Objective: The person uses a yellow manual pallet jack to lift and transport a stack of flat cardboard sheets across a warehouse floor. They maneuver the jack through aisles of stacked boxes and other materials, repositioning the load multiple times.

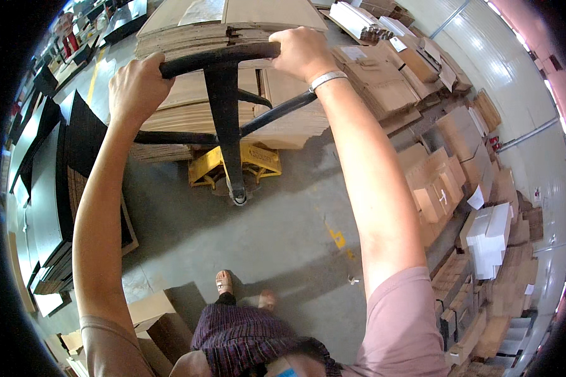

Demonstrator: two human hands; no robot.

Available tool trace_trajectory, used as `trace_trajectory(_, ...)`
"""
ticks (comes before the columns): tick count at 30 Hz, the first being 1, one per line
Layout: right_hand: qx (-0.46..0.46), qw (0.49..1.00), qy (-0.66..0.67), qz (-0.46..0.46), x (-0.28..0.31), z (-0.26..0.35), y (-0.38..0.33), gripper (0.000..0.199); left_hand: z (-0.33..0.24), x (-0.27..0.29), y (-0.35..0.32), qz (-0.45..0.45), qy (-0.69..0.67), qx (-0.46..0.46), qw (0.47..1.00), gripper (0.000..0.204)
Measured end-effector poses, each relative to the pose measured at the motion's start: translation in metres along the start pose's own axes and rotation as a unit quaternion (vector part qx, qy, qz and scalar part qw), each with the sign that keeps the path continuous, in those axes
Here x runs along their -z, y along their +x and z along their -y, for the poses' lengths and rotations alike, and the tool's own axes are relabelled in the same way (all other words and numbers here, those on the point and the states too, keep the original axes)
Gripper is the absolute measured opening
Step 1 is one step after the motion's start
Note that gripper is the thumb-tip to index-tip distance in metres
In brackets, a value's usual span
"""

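Observation:
Both my arms reach forward to the black handle (210,60) of a pallet jack. My left hand (138,89) is wrapped round the handle's left end. Round its right end my right hand (303,53) is closed, a metallic band on that wrist. The handle's shaft runs down to the jack's yellow base (206,168), low on the floor. Just beyond the handle stand tall stacks of flat cardboard (289,116), with the base against their near side. How the forks sit under the load is hidden.
Stacks of black panels (47,188) line the left side. Cardboard piles (377,81) and white cartons (487,235) run along the right, by a pale wall. An open cardboard box (160,323) lies near my feet on the grey floor (283,239). A person (66,31) is far left.

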State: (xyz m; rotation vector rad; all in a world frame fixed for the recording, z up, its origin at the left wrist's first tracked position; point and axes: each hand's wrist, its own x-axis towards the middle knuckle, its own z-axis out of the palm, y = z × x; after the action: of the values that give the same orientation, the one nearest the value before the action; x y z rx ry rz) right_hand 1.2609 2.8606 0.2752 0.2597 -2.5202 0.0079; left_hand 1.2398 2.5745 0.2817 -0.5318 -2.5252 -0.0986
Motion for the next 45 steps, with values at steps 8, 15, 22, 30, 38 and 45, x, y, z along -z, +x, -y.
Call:
trace_trajectory(8,-0.025,0.999,0.012,0.022,0.005,0.009,0.006,0.033,0.008,-0.01,0.011,-0.024,0.025,-0.013,0.999,0.022)
trace_trajectory(15,-0.027,1.0,0.011,0.0,0.003,0.01,0.009,0.032,0.009,-0.009,0.017,0.018,-0.009,0.024,1.0,0.024)
trace_trajectory(22,-0.045,0.999,0.016,0.015,0.008,0.016,0.002,0.033,0.011,-0.005,0.013,0.013,-0.009,0.005,1.0,0.023)
trace_trajectory(30,-0.056,0.998,0.026,0.009,0.031,0.031,-0.027,0.02,0.007,0.016,-0.014,0.017,-0.033,-0.004,0.999,0.022)
trace_trajectory(38,-0.048,0.997,0.066,0.002,0.087,0.078,-0.107,0.009,-0.011,0.06,-0.095,0.034,-0.036,-0.008,0.999,0.026)
trace_trajectory(45,-0.042,0.997,0.061,0.032,0.137,0.128,-0.223,0.006,-0.035,0.119,-0.215,0.016,-0.044,-0.045,0.998,0.022)
